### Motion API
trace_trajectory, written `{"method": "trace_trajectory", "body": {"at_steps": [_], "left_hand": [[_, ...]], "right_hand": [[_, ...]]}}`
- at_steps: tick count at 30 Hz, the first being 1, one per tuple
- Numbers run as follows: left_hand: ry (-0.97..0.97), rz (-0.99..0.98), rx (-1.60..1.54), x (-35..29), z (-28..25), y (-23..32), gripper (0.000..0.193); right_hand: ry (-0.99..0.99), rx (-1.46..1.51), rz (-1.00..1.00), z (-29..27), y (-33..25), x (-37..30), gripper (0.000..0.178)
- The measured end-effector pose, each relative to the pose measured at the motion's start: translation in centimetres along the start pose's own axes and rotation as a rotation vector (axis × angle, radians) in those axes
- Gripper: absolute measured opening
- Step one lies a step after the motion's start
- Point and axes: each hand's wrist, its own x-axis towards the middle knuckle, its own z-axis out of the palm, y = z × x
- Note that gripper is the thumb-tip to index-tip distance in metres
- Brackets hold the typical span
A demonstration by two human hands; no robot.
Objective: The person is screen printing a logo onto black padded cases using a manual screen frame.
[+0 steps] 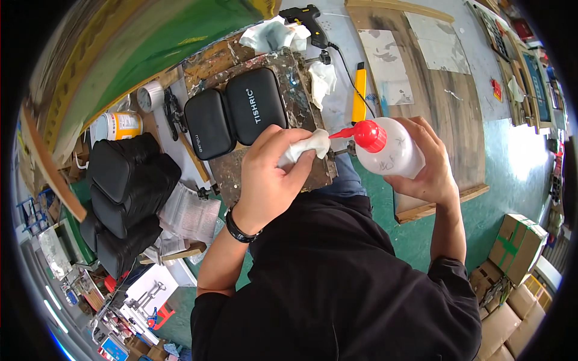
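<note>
Currently, left grip [269,169] pinches crumpled white cloth [307,146]; right grip [435,162] clasps red-nozzled white plastic bottle [397,150]. Between grips, wetting seems underway; wiping likely remains.

I hold a translucent white bottle [394,157] tipped sideways, its red cap [369,136] and narrow red spout [343,133] pointing left to the edge of a crumpled white cloth [306,148] that I pinch.
</note>
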Motion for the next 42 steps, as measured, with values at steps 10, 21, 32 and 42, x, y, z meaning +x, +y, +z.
{"method": "trace_trajectory", "body": {"at_steps": [10, 21, 32, 42], "left_hand": [[-0.013, -0.015, -0.035, 0.8, 0.6, 0.2, 0.024], [0.013, 0.022, -0.044, 0.3, 1.0, 1.0, 0.023], [0.001, 0.032, -0.024, 0.1, 0.7, 2.1, 0.024], [0.051, 0.082, -0.009, 0.1, 0.1, 3.0, 0.025]], "right_hand": [[-0.006, 0.033, -0.032, -0.5, 0.8, 0.4, 0.085], [0.009, 0.046, -0.082, -0.6, 1.3, -0.3, 0.080], [0.049, 0.062, -0.061, -0.4, 1.0, -1.4, 0.078], [0.026, 0.090, -0.027, -0.3, 1.1, -1.6, 0.083]]}}
